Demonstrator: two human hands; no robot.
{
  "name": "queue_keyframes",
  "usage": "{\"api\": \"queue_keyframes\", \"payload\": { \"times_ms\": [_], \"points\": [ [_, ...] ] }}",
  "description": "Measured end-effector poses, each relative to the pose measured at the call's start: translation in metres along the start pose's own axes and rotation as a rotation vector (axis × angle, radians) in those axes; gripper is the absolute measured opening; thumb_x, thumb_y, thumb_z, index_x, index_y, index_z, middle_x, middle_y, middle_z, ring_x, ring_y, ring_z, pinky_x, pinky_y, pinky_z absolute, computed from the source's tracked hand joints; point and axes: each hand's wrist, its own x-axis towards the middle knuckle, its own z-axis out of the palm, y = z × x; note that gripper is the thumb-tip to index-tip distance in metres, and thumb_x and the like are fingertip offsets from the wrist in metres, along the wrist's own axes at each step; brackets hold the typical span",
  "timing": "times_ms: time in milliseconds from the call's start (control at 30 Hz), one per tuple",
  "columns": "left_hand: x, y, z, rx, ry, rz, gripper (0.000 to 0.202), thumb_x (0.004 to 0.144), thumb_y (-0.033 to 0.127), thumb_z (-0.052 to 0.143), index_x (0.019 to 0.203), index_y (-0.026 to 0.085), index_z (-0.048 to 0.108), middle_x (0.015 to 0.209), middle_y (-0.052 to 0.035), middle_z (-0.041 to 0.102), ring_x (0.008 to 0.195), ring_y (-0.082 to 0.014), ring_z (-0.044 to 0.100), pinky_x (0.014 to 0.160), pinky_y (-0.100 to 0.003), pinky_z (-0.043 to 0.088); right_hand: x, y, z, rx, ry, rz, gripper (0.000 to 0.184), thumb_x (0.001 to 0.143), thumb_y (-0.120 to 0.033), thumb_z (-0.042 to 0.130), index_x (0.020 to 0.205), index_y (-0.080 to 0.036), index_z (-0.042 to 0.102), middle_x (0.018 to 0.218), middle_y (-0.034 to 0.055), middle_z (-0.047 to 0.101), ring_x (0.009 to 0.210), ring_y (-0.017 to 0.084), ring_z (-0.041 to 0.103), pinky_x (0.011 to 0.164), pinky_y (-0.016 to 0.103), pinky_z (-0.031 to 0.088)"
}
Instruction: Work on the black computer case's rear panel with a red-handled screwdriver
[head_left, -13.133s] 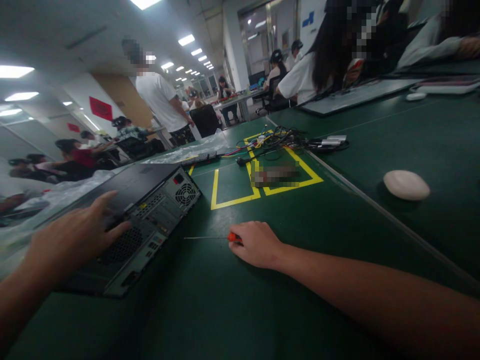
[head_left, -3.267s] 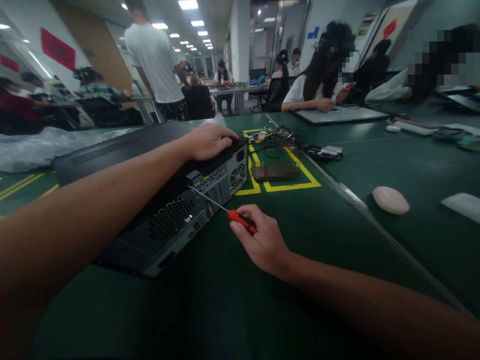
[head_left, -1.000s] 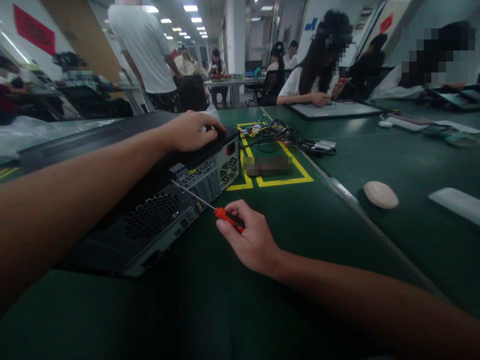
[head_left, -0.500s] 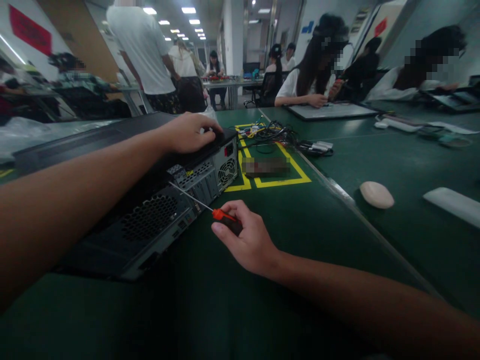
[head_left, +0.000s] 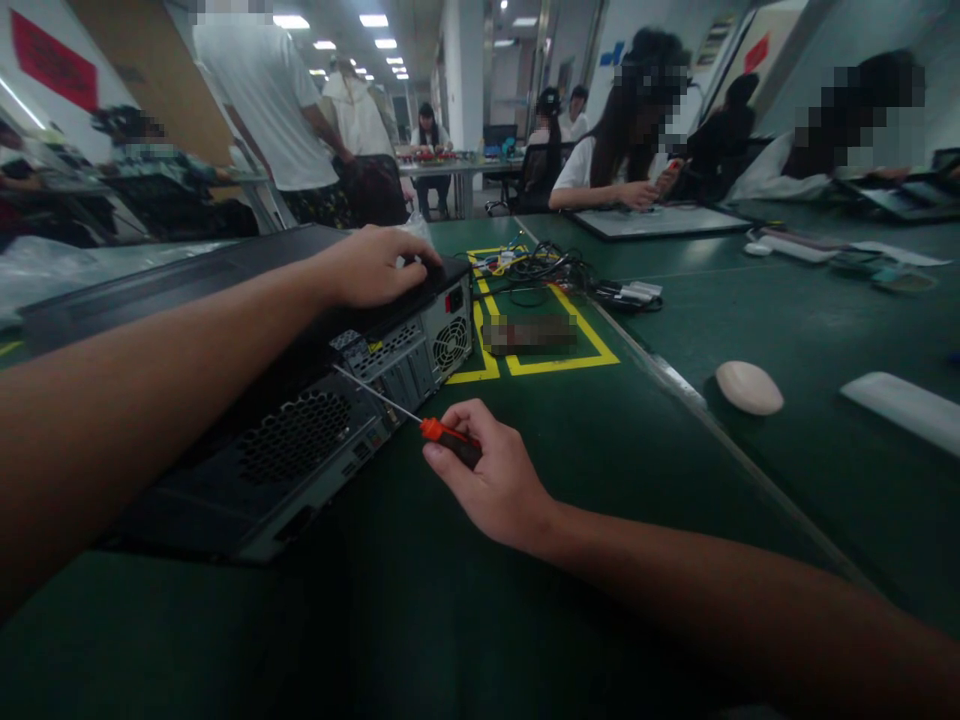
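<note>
A black desktop computer case (head_left: 225, 270) lies on the green table with its grey back panel facing me. My left hand (head_left: 382, 265) rests on top of the case near its right corner, fingers stretched loosely and gripping nothing. In my right hand (head_left: 495, 470) is a screwdriver (head_left: 450, 440) with an orange and black handle, held between thumb and fingers. Its thin shaft points up and left, and the tip meets the back panel by the expansion slots. Whether the tip sits in a screw is too small to tell. A fan grille (head_left: 451, 342) shows at the panel's right end.
Tangled cables (head_left: 555, 262) lie behind a dark blurred object (head_left: 529, 334) within yellow tape (head_left: 562, 366). To the right are a pale rounded object (head_left: 748, 388) and a white bar (head_left: 904, 405). Clear plastic (head_left: 45, 270) lies left. A co-worker (head_left: 622, 150) works across the table.
The view has shifted very slightly. Both hands keep nearly the same places, and the screwdriver stays against the back panel.
</note>
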Motion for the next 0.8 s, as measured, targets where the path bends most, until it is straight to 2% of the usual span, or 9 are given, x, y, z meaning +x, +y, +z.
{"api": "queue_keyframes", "payload": {
  "times_ms": [800],
  "points": [
    [0.0001, 0.0, 0.0017, -0.003, 0.03, -0.007, 0.049, 0.095, 0.033, 0.046, 0.132, 0.014, 0.071, 0.121, -0.0101, 0.074, 0.106, -0.0216, 0.064, 0.106, -0.038, 0.044, -0.0011, 0.0002, 0.0002, 0.023, -0.01, 0.008, 0.014, 0.097, -0.033, 0.065, 0.102, -0.02, 0.063, 0.08, -0.0024, 0.06, 0.068, 0.014, 0.056, 0.063, 0.027, 0.042]
  ]
}}
